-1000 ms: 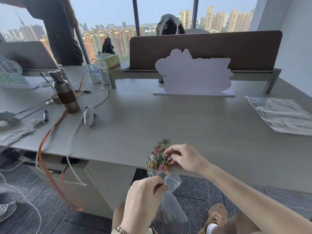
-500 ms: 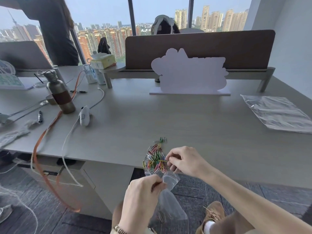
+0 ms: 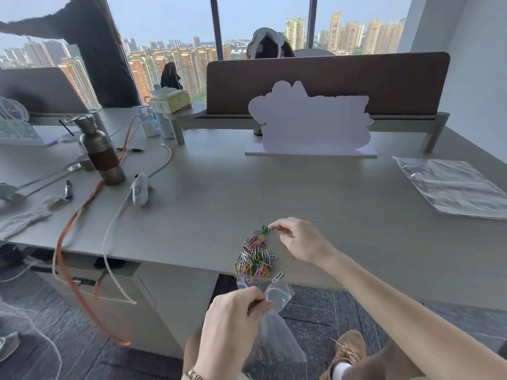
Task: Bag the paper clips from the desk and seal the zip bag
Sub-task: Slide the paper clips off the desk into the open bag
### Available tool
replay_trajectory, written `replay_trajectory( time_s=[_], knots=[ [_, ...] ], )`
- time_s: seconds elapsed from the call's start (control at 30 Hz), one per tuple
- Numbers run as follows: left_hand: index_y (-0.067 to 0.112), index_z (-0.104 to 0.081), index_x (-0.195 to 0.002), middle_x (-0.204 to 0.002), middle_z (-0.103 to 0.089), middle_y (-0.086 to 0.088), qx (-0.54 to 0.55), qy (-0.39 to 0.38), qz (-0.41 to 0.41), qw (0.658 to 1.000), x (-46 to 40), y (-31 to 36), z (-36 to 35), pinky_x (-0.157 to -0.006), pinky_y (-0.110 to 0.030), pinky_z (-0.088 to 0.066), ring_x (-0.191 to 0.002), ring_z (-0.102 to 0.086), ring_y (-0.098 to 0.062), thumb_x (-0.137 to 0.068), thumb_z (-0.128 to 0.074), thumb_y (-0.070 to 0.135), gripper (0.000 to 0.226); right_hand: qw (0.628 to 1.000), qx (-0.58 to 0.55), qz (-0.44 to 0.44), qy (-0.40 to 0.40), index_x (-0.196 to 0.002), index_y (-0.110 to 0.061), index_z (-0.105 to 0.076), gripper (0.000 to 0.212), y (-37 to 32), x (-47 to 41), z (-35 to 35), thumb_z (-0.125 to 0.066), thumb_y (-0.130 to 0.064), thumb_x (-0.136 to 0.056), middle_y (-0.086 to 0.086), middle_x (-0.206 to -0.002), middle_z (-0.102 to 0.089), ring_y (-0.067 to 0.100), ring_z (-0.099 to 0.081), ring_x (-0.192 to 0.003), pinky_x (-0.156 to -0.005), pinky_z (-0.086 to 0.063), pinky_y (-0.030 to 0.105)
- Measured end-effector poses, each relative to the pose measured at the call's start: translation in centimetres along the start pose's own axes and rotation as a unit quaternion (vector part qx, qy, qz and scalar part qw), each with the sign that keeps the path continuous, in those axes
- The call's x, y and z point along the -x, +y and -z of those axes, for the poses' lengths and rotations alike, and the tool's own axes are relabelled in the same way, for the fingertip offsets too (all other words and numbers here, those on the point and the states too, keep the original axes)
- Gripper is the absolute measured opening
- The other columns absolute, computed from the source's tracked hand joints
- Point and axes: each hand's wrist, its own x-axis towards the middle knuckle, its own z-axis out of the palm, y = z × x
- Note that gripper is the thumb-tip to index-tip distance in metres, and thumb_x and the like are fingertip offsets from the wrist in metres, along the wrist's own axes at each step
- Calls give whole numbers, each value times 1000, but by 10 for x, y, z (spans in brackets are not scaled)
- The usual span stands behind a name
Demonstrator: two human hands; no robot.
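A heap of coloured paper clips (image 3: 254,258) lies at the front edge of the grey desk (image 3: 315,193). One white clip (image 3: 277,276) rests apart, right at the edge. My left hand (image 3: 233,322) pinches the rim of a small clear zip bag (image 3: 277,325), which hangs below the desk edge with its mouth under the heap; a few clips show inside it. My right hand (image 3: 297,238) reaches over the far end of the heap, its fingertips touching a green clip (image 3: 264,229) there.
A metal bottle (image 3: 101,152), a white corded device (image 3: 139,189), an orange strap (image 3: 71,229) and cables lie at the left. A white cut-out sign (image 3: 310,124) stands at the back. Flat plastic bags (image 3: 452,185) lie at the right. A person stands at the far left window.
My right hand has moved from the near side of the heap to its far end. The white clip now lies alone at the edge. The left hand keeps holding the bag.
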Motion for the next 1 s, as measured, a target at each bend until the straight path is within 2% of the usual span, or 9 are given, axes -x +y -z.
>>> replay_trajectory(
  time_s=[0.07,0.13,0.2,0.33,0.43,0.53,0.73,0.9,1.0],
  knots=[
    [29,-66,-79,-49,-56,11,-2,-3,3,1000,0,0,0,-59,-26,-50,-54,-54,-7,-74,-73,41,14,998,39,20,-37,-140,-14,-53,47,-4,-14,-5,-39,2,-98,3,-146,-52,19,-43,-137,-114,-28,27],
    [29,-66,-80,-50,-57,12,0,-6,7,1000,0,0,1,-60,-27,-51,-56,-56,-8,-74,-73,41,15,995,72,27,-68,-144,-15,-48,53,-5,-25,-10,-34,4,-97,2,-150,-47,23,-34,-142,-117,-21,33],
    [29,-66,-80,-51,-58,12,4,-6,11,1000,-1,0,3,-61,-28,-50,-54,-55,-6,-74,-72,42,15,992,89,38,-78,-141,-17,-53,53,-3,-30,-13,-34,3,-96,0,-147,-52,26,-35,-137,-117,-25,39],
    [29,-67,-81,-60,-66,9,1,-3,17,1000,0,-3,4,-61,-29,-51,-57,-57,-7,-76,-71,42,15,991,72,69,-84,-122,-16,-69,44,3,-21,-16,-41,3,-95,1,-133,-62,23,-41,-125,-111,-31,38],
    [29,-66,-80,-54,-59,9,-7,1,19,1000,1,-5,5,-61,-28,-50,-57,-55,-8,-75,-72,41,15,990,52,92,-89,-121,-21,-70,36,3,-18,-19,-50,-10,-93,-1,-136,-57,21,-37,-128,-114,-26,44],
    [30,-65,-81,-53,-58,10,-10,4,23,1000,1,-5,6,-62,-28,-50,-59,-56,-8,-75,-73,41,15,984,58,108,-131,-127,-34,-65,43,-9,-18,-22,-48,-32,-87,-8,-152,-42,14,-21,-143,-118,-9,46],
    [31,-64,-82,-62,-66,6,-15,6,31,999,-1,-9,6,-63,-31,-51,-62,-58,-11,-75,-71,42,15,965,83,151,-196,-117,-39,-70,46,-27,-8,-31,-45,-33,-80,-6,-160,-30,12,-4,-148,-118,2,45],
    [29,-63,-81,-62,-66,4,-11,3,29,1000,0,-7,6,-63,-33,-51,-60,-58,-13,-76,-70,41,15,971,49,140,-189,-103,-36,-76,38,-21,-2,-18,-47,-29,-79,-8,-159,-32,7,-5,-148,-116,3,40],
    [29,-64,-80,-59,-64,7,-11,4,25,1000,-1,-5,5,-62,-29,-50,-60,-57,-11,-76,-71,41,15,978,2,131,-164,-103,-33,-77,36,-17,2,-13,-50,-23,-82,-5,-149,-45,6,-25,-142,-116,-10,34]
  ],
)
